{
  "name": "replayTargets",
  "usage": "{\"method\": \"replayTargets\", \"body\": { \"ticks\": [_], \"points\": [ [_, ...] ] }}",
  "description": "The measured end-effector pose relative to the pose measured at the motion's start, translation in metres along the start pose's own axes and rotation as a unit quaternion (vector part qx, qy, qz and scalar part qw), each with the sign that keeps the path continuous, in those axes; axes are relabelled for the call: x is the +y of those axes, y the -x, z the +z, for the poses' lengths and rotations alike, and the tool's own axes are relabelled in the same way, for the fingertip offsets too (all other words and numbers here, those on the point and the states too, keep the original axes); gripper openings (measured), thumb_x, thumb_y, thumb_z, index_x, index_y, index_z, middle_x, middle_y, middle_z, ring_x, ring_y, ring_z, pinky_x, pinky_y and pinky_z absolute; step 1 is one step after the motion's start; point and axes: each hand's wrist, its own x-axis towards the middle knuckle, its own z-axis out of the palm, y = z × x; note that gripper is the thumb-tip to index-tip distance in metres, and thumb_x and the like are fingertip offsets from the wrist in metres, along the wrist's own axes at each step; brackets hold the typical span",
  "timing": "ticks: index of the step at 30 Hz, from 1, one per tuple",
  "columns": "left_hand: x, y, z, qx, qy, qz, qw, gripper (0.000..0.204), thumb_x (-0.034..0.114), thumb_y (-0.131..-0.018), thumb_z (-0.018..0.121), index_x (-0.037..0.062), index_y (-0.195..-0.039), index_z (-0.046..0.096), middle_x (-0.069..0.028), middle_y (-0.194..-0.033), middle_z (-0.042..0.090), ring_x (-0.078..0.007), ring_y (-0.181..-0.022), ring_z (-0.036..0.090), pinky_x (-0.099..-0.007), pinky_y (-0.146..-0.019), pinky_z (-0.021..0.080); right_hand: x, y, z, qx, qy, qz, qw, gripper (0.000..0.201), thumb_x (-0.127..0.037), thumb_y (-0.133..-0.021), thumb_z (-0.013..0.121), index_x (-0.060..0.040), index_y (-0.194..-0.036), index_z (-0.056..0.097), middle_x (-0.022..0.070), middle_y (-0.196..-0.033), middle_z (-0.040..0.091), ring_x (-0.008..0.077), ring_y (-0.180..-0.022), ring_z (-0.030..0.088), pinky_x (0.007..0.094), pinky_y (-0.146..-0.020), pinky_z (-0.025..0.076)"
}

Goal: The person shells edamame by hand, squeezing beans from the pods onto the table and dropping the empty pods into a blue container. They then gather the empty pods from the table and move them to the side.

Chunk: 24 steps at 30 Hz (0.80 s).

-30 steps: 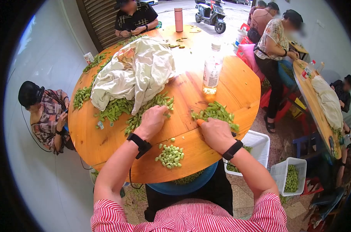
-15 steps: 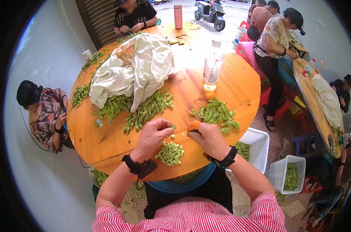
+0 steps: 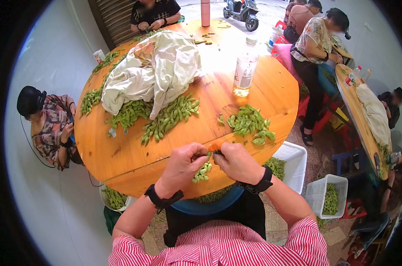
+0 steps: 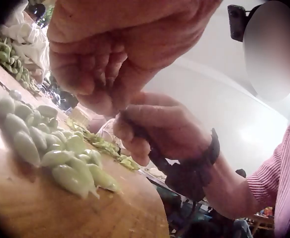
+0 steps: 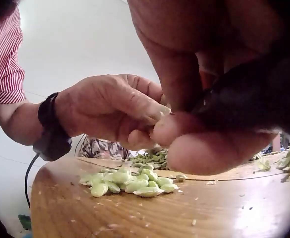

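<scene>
Green, pale and smooth, the loose beans (image 4: 73, 176) seemed light and firm, though likely a bit slippery and easily bruised under a hard squeeze, so each was best taken by its sides between thumb and fingertip. The green piece (image 3: 208, 154) at the left fingertips — pod or bean, too small to tell — looked just as light, and a soft pinch near one end would have been enough. It sat near the centre of the frame in the head view, at the tips of the left hand (image 3: 179, 167), whose thumb and curled fingers pinched it. The right hand (image 3: 241, 164) was curled round a dark object (image 3: 217, 153), too hidden to name, with an orange cover (image 3: 216, 145) showing at its fingers; the two hands met there, fingertips touching or nearly so. The loose beans lay on the wooden table (image 3: 130, 162) just below the left fingertips, partly hidden in the head view. Uncovered pods (image 3: 174, 116) spread left of centre, beside the pale cloth (image 3: 152, 73), and another green heap (image 3: 246, 122) lay right of centre, beyond the right hand — apart from both hands
</scene>
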Motion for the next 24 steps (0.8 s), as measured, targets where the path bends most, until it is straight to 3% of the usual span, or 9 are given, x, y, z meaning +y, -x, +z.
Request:
{"method": "replayTargets", "body": {
  "ticks": [7,9,12,13,16,17,18,22,24],
  "points": [
    [0.019,0.004,0.001,0.001,-0.065,0.014,0.998,0.011,0.003,-0.086,0.070,-0.0028,-0.094,0.064,-0.0027,-0.077,0.064,-0.0062,-0.067,0.057,-0.0245,-0.058,0.047,-0.007,0.006,0.001,-0.010,0.051,-0.003,0.999,0.014,-0.008,-0.086,0.060,0.0051,-0.085,0.054,0.0279,-0.075,0.059,0.0464,-0.075,0.060,0.0513,-0.064,0.047],
    [0.025,0.005,0.003,0.021,-0.168,0.109,0.979,0.009,0.002,-0.083,0.068,-0.0015,-0.088,0.062,-0.0157,-0.077,0.063,-0.0281,-0.068,0.063,-0.0355,-0.062,0.050,-0.010,0.006,0.005,-0.015,0.064,0.001,0.998,0.014,-0.007,-0.086,0.059,0.0046,-0.086,0.053,0.0278,-0.074,0.059,0.0468,-0.075,0.060,0.0516,-0.064,0.047],
    [0.022,0.006,0.007,0.027,-0.231,0.184,0.955,0.010,0.002,-0.082,0.067,-0.0016,-0.089,0.061,-0.0188,-0.079,0.061,-0.0353,-0.072,0.062,-0.0388,-0.065,0.050,-0.012,0.005,0.006,-0.014,0.076,-0.004,0.997,0.013,-0.008,-0.086,0.058,0.0036,-0.083,0.053,0.0278,-0.073,0.060,0.0470,-0.075,0.061,0.0533,-0.064,0.048],
    [0.020,0.006,0.006,0.027,-0.231,0.184,0.955,0.010,0.002,-0.082,0.067,-0.0016,-0.089,0.061,-0.0188,-0.079,0.061,-0.0353,-0.072,0.062,-0.0388,-0.065,0.050,-0.012,0.004,0.006,-0.008,0.075,-0.013,0.997,0.014,-0.009,-0.087,0.057,0.0031,-0.081,0.054,0.0280,-0.072,0.061,0.0469,-0.074,0.063,0.0547,-0.064,0.049],
    [0.014,0.008,-0.002,0.006,-0.151,0.141,0.978,0.011,0.002,-0.086,0.068,-0.0019,-0.095,0.063,-0.0090,-0.080,0.065,-0.0148,-0.068,0.062,-0.0281,-0.062,0.049,0.001,0.004,0.009,0.000,0.042,-0.054,0.998,0.012,-0.005,-0.086,0.059,0.0028,-0.094,0.056,0.0232,-0.070,0.059,0.0399,-0.069,0.064,0.0459,-0.059,0.049],
    [0.015,0.008,-0.005,-0.019,0.036,0.005,0.999,0.011,0.004,-0.088,0.067,-0.0015,-0.096,0.063,-0.0068,-0.081,0.065,-0.0140,-0.069,0.062,-0.0274,-0.064,0.050,0.002,0.006,0.007,0.000,0.042,-0.054,0.998,0.012,-0.005,-0.086,0.059,0.0028,-0.094,0.056,0.0232,-0.070,0.059,0.0399,-0.069,0.064,0.0459,-0.059,0.049],
    [0.015,0.008,-0.007,-0.043,0.221,-0.132,0.965,0.011,0.006,-0.091,0.066,-0.0011,-0.098,0.063,-0.0047,-0.083,0.066,-0.0132,-0.071,0.062,-0.0268,-0.065,0.051,-0.003,0.006,0.001,-0.019,-0.036,-0.037,0.998,0.013,-0.005,-0.087,0.058,0.0018,-0.097,0.058,0.0172,-0.069,0.061,0.0305,-0.065,0.064,0.0400,-0.057,0.049],
    [0.006,0.008,-0.012,-0.070,0.349,-0.152,0.922,0.011,0.009,-0.093,0.066,0.0001,-0.100,0.064,0.0003,-0.087,0.065,-0.0054,-0.074,0.058,-0.0225,-0.066,0.050,-0.012,0.002,-0.008,-0.091,-0.257,0.089,0.958,0.018,-0.007,-0.090,0.055,0.0002,-0.105,0.063,0.0012,-0.070,0.061,0.0076,-0.059,0.059,0.0244,-0.054,0.048],
    [0.007,0.008,-0.006,-0.022,0.279,-0.130,0.951,0.012,0.008,-0.092,0.067,-0.0009,-0.099,0.063,-0.0020,-0.084,0.064,-0.0092,-0.070,0.059,-0.0244,-0.064,0.050,-0.011,0.001,-0.006,-0.088,-0.269,0.118,0.952,0.017,-0.007,-0.090,0.055,0.0000,-0.103,0.063,0.0007,-0.070,0.062,0.0079,-0.059,0.059,0.0242,-0.054,0.049]
  ]
}}
